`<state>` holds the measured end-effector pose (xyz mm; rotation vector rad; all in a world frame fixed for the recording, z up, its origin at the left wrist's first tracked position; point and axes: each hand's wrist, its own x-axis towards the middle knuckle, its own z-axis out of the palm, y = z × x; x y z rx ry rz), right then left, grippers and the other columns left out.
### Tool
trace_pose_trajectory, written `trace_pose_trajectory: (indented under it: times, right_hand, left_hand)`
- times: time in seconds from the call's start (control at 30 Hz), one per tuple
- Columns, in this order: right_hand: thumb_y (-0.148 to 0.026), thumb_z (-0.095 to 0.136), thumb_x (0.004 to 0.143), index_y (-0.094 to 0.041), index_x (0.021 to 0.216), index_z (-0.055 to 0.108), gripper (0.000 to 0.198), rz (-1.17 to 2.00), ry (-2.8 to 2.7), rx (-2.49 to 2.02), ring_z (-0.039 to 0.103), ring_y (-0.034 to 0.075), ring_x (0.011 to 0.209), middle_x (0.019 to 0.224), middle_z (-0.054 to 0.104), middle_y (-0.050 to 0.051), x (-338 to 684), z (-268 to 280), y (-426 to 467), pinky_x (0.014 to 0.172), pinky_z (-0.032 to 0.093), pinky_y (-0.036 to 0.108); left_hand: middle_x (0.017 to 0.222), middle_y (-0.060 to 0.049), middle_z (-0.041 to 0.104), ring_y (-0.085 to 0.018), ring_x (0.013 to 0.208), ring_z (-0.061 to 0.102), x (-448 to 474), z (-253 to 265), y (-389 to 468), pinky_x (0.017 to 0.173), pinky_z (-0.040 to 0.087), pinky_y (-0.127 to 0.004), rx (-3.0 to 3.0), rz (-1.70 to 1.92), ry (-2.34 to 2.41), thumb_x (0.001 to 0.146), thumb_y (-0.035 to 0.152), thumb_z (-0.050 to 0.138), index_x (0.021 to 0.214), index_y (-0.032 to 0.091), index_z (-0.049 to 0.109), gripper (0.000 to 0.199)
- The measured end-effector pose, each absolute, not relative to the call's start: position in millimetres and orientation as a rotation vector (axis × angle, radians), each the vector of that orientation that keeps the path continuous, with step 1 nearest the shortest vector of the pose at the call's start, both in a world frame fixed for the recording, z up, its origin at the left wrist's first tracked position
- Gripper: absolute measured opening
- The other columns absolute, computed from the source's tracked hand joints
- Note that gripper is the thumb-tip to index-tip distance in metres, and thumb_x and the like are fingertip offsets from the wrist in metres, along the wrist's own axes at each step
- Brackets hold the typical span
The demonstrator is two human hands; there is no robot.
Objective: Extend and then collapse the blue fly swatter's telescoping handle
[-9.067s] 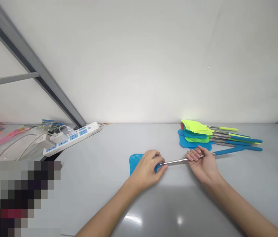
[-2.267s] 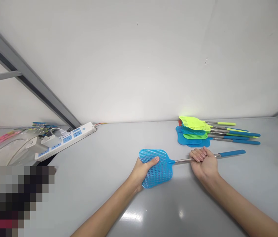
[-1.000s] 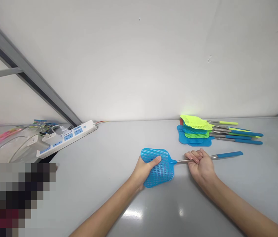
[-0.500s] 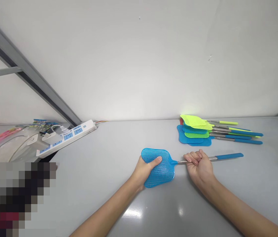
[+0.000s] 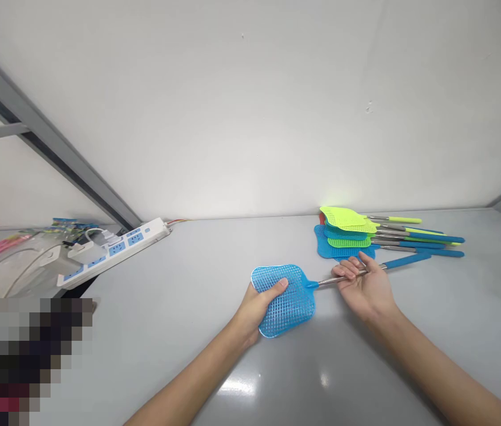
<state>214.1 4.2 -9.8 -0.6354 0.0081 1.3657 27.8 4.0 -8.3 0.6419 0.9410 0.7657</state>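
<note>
A blue fly swatter [image 5: 292, 307] with a square mesh head, a metal shaft and a blue handle is held above the grey table. My left hand [image 5: 254, 307] grips the head at its left edge, thumb on top and the other fingers hidden beneath. Around the metal shaft, my right hand [image 5: 363, 284] has its fingers curled, palm turned up. The handle points up to the right past that hand. Just behind lies a pile of blue, green and yellow fly swatters [image 5: 346, 219], their handles toward the right.
A white power strip [image 5: 115, 251] with plugs in it lies at the left on the grey table [image 5: 179, 307]. Beyond it are pink and other colourful items [image 5: 6, 248] in clear plastic. A white wall [image 5: 250, 118] rises behind, with a grey metal frame [image 5: 55, 136] at left.
The swatter's handle end has tilted upward toward the pile, and my right hand has risen slightly with looser fingers. My left hand keeps its hold on the head. The camera view has shifted slightly.
</note>
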Motion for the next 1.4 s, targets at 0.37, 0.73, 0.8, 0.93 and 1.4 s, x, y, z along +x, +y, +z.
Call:
trace_pose_trajectory:
  times: [0.37, 0.73, 0.8, 0.93, 1.4]
  right_hand:
    - [-0.013, 0.032, 0.073, -0.020, 0.055, 0.022, 0.022, 1.271, 0.177, -0.653, 0.025, 0.006, 0.033, 0.043, 0.022, -0.008, 250, -16, 22, 0.032, 0.028, 0.019]
    - [-0.014, 0.037, 0.072, -0.020, 0.053, 0.013, 0.032, 1.161, 0.093, -0.536, 0.014, 0.006, 0.031, 0.043, 0.009, -0.009, 243, -16, 14, 0.028, 0.019, 0.019]
    - [-0.014, 0.038, 0.072, -0.020, 0.053, 0.013, 0.032, 1.148, 0.095, -0.528, 0.013, 0.006, 0.032, 0.044, 0.008, -0.009, 240, -16, 14, 0.028, 0.018, 0.019]
    - [-0.013, 0.039, 0.071, -0.019, 0.053, 0.013, 0.032, 1.128, 0.106, -0.520, 0.012, 0.006, 0.032, 0.044, 0.007, -0.009, 238, -17, 13, 0.027, 0.016, 0.019]
    - [-0.013, 0.039, 0.071, -0.020, 0.053, 0.014, 0.031, 1.119, 0.119, -0.521, 0.011, 0.006, 0.032, 0.047, 0.005, -0.009, 233, -19, 10, 0.027, 0.017, 0.018]
  left_hand:
    - [0.100, -0.014, 0.059, -0.025, 0.087, 0.057, 25, -8, 7, 0.076, 0.046, -0.037, 0.688, 0.807, 0.909, 0.065, 0.031, 0.062, 0.097, 0.012, 0.056, 0.038]
    - [0.089, -0.010, 0.063, -0.023, 0.079, 0.060, 24, -6, 6, 0.073, 0.047, -0.036, 0.712, 0.810, 1.028, 0.062, 0.031, 0.064, 0.092, 0.013, 0.056, 0.035]
    - [0.087, -0.010, 0.063, -0.022, 0.078, 0.060, 23, -5, 5, 0.072, 0.047, -0.036, 0.722, 0.810, 1.053, 0.062, 0.031, 0.064, 0.091, 0.013, 0.056, 0.035]
    - [0.092, -0.011, 0.062, -0.023, 0.080, 0.059, 23, -6, 7, 0.071, 0.047, -0.036, 0.754, 0.801, 1.073, 0.062, 0.032, 0.064, 0.092, 0.012, 0.056, 0.036]
    - [0.102, -0.014, 0.059, -0.026, 0.089, 0.056, 23, -9, 8, 0.073, 0.048, -0.036, 0.751, 0.794, 1.072, 0.062, 0.032, 0.064, 0.094, 0.012, 0.055, 0.039]
